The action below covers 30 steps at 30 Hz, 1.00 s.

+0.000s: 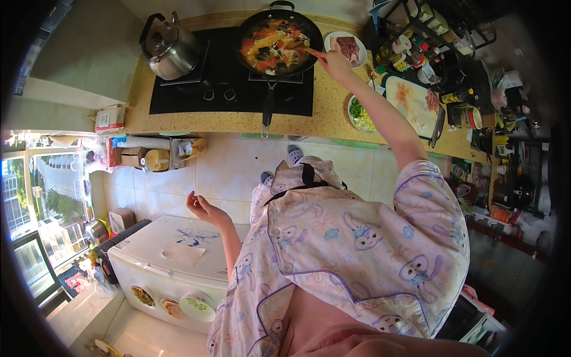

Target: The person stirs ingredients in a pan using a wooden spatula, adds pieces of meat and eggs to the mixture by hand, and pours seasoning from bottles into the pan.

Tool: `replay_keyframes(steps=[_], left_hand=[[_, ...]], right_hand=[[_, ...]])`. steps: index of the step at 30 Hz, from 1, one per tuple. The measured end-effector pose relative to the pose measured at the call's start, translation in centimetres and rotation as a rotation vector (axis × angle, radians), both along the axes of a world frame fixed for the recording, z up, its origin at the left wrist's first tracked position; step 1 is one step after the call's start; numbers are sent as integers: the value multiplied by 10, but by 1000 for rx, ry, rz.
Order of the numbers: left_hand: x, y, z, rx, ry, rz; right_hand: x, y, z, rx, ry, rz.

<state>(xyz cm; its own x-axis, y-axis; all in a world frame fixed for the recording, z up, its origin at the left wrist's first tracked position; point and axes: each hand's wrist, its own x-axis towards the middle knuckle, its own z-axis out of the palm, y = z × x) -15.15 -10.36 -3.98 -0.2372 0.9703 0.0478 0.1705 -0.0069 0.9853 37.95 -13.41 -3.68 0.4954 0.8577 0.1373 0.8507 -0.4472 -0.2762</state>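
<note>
My right hand (332, 62) grips the handle of a wooden spatula (307, 48), its index finger stretched along it. The spatula's head reaches into a black wok (240, 57) on the cooktop (178, 100). Inside the wok lies a mix of food (272, 42): red pieces, pale thin strands and dark pieces. The wok's long handle (267, 105) points towards me past the counter's edge. My left hand (205, 208) hangs at my left side with loosely curled fingers and nothing in it. Below it stands a white appliance (223, 238), probably a freezer or refrigerator.
A steel kettle (171, 51) stands left of the wok. Raw meat (348, 48) lies on a white plate (364, 54). Nearer me are a bowl of chopped greens (359, 115), a cutting board (401, 102) and a knife (438, 127). Bottles and racks (421, 49) crowd the right.
</note>
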Motion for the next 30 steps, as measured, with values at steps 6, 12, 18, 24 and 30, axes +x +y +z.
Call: replay_keyframes(steps=[6,12,18,24,30], left_hand=[[-17,7,-8,-7,-17,-10],[-25,14,-7,3,-43,-14],[-26,19,-6,7,-2,-95],[-20,28,-7,41,38,-275],[11,27,-10,122,61,-407]], right_hand=[[-8,-24,68,-72,4,-18],[-50,-60,90,-151,28,103],[-76,-87,77,-56,110,-23],[-105,-94,34,77,70,-111],[-117,-131,17,250,104,-226]])
